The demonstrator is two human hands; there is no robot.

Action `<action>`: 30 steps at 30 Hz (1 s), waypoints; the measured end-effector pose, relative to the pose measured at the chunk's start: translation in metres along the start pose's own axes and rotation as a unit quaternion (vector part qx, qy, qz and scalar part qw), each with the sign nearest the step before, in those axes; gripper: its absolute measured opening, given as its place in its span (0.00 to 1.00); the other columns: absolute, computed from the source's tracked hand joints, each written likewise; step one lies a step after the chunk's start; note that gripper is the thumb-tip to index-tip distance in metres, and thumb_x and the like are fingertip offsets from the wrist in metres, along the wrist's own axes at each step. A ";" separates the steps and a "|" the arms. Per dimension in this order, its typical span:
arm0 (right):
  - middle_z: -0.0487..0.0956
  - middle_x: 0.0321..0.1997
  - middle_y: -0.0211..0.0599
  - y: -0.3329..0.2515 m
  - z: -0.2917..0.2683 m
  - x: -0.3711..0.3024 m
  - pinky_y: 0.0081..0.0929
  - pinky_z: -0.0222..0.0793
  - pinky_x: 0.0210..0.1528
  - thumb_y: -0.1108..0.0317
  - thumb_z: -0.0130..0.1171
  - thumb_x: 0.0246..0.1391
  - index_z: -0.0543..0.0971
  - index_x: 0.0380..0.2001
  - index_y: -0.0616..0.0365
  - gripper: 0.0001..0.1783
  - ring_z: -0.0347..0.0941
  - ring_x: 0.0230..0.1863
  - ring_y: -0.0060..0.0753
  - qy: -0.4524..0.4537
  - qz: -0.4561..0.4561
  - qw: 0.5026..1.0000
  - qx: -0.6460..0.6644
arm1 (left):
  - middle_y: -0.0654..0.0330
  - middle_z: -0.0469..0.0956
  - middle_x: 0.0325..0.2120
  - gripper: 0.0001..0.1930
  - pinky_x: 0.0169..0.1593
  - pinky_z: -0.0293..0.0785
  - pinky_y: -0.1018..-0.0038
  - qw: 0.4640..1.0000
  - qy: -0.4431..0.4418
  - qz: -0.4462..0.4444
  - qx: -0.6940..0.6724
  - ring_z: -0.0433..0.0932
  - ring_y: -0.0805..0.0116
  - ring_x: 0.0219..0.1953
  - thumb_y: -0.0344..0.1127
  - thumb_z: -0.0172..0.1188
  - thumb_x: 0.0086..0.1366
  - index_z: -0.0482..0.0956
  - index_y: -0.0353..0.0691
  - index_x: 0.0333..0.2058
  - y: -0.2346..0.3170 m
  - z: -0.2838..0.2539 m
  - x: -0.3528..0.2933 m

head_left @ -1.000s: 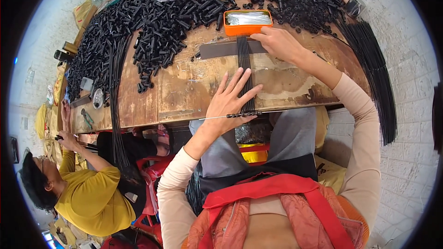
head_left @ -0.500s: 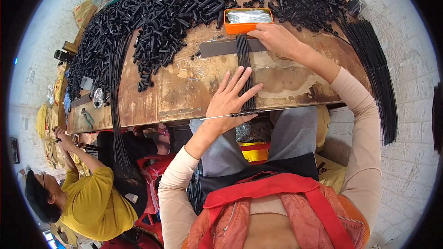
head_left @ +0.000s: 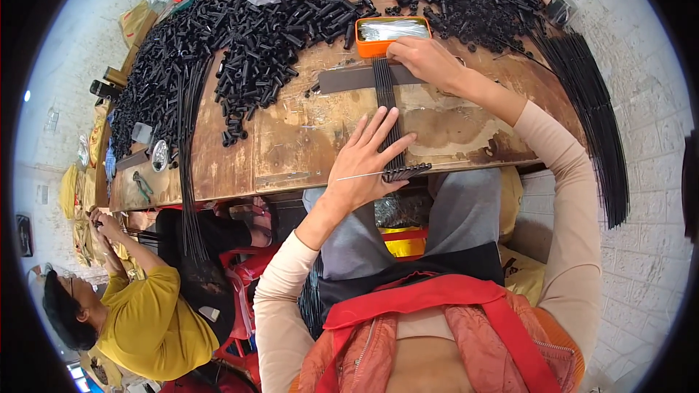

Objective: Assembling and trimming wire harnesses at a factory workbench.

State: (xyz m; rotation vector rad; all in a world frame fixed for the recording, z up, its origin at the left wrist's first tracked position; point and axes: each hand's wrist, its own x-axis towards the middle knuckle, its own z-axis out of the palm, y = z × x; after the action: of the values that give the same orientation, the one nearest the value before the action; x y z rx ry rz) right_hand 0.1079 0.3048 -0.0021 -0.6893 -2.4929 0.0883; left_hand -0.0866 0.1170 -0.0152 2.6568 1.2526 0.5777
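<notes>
My left hand (head_left: 368,156) lies flat with fingers spread on a narrow row of thin black rods (head_left: 384,87). The row runs away from me across the bench edge. At its near end, a line of small black end pieces (head_left: 408,172) sits beside my thumb. A thin metal pin (head_left: 360,176) sticks out from them over the back of that hand. My right hand (head_left: 426,62) is at the rods' far ends, fingers bent and closed; whatever they pinch is hidden. Under the rods lies a flat dark strip (head_left: 342,81). An orange box (head_left: 371,49) of thin metal pins touches my right fingertips.
Heaps of black tubular parts (head_left: 255,62) cover the far and left bench (head_left: 291,153). Long black rods overhang at left (head_left: 186,145) and right (head_left: 593,116). Pliers (head_left: 143,186) lie at the left edge. A person in a yellow top (head_left: 149,313) sits at left, holding rods.
The line of black end pieces under my left hand has tilted, showing more of its face. My right hand has shifted slightly left at the far ends. The view has moved a little.
</notes>
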 end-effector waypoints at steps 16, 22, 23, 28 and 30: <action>0.79 0.34 0.46 0.005 -0.015 -0.006 0.43 0.72 0.38 0.73 0.55 0.52 0.78 0.32 0.63 0.05 0.76 0.37 0.54 -0.037 0.043 0.997 -0.059 | 0.51 0.53 0.68 0.42 0.70 0.51 0.55 1.000 0.011 0.006 -0.004 0.51 0.50 0.70 0.50 0.73 0.45 0.67 0.55 0.61 0.002 0.000 -0.002; 0.80 0.36 0.44 0.017 -0.008 -0.008 0.40 0.73 0.39 0.73 0.56 0.52 0.79 0.34 0.62 0.07 0.77 0.38 0.51 -0.028 -0.017 0.999 -0.004 | 0.51 0.53 0.67 0.42 0.70 0.51 0.55 1.000 0.015 0.007 -0.011 0.52 0.50 0.69 0.49 0.73 0.45 0.67 0.55 0.61 0.001 0.000 -0.001; 0.79 0.36 0.44 0.017 -0.007 -0.009 0.39 0.73 0.40 0.73 0.56 0.52 0.79 0.35 0.62 0.08 0.77 0.39 0.49 -0.018 -0.018 1.000 -0.013 | 0.51 0.53 0.67 0.42 0.70 0.51 0.55 1.000 0.015 0.007 -0.011 0.52 0.50 0.69 0.49 0.73 0.45 0.67 0.55 0.61 0.000 0.000 0.000; 0.80 0.36 0.45 -0.001 -0.007 0.011 0.39 0.73 0.40 0.74 0.55 0.52 0.80 0.35 0.62 0.08 0.77 0.38 0.50 0.002 0.003 1.000 0.008 | 0.51 0.53 0.67 0.42 0.70 0.51 0.55 1.000 0.017 0.004 -0.013 0.52 0.50 0.69 0.48 0.73 0.45 0.68 0.55 0.61 -0.001 0.000 -0.001; 0.80 0.35 0.46 -0.008 -0.013 0.021 0.39 0.73 0.42 0.73 0.54 0.54 0.79 0.34 0.64 0.07 0.77 0.39 0.50 -0.027 0.118 0.971 0.207 | 0.51 0.53 0.67 0.42 0.70 0.51 0.55 1.000 0.019 0.005 -0.010 0.52 0.50 0.69 0.47 0.73 0.45 0.68 0.55 0.61 -0.001 -0.001 -0.001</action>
State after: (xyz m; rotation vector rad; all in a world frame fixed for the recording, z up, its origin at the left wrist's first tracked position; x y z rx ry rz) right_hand 0.0959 0.3078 0.0211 -0.8020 -2.3223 0.7012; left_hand -0.0879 0.1169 -0.0151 2.6499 1.2371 0.6407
